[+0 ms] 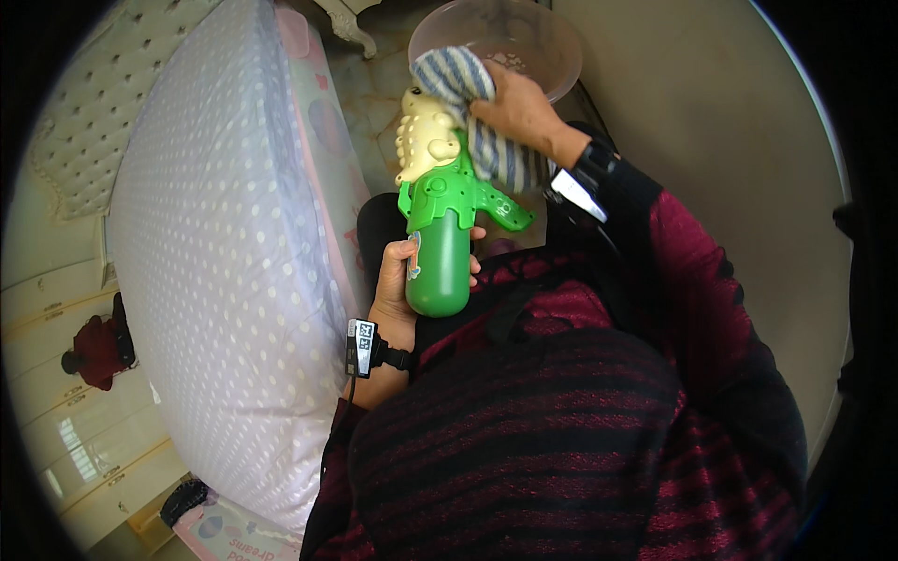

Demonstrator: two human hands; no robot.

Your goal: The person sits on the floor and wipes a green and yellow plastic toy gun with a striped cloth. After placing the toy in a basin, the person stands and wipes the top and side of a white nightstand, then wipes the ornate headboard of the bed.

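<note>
My left hand (394,284) is wrapped around the green tank of a plastic toy water gun (440,263), low in the middle of the view. A cream dinosaur figure forms the toy's upper part, above a bright green body with a side handle. My right hand (523,112) grips a blue, grey and white striped cloth (454,77). Part of the cloth lies over the dinosaur's head end, and the rest hangs down beside the toy, above the handle. The cloth hides some of the dinosaur.
A translucent plastic basin (561,63) stands on the floor beyond my right hand. To the left is a bed (231,231) with a dotted cover and a tufted headboard (105,105). A person (104,350) in red shows at glossy cabinets (77,449). A plain wall (708,140) is at right.
</note>
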